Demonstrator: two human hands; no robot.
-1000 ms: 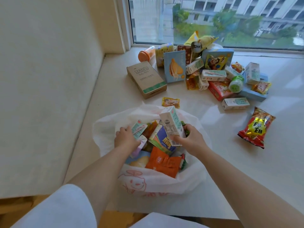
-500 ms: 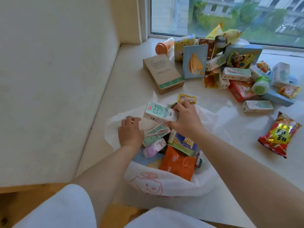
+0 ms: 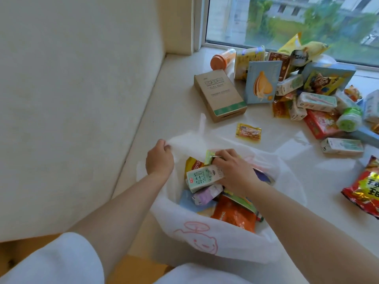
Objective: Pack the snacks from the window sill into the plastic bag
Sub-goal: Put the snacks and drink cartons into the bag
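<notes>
Hands: left (image 3: 159,160) pinches the plastic bag (image 3: 205,240) rim, right (image 3: 233,171) grips the milk carton (image 3: 203,178) inside.

The milk carton (image 3: 204,178) now lies in the bag (image 3: 205,240), and the left hand (image 3: 160,158) has pinched its rim

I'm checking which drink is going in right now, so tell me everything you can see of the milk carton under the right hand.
The milk carton is a small rectangular paper-looking box, pale cream with mint-green print, large green characters and a small red logo. It looks closed and undented. It lies on its side, tilted, inside the plastic bag, on top of other snacks. The right hand covers its far end; whether the fingers grip it is hidden. A lilac packet touches its near edge.
</notes>
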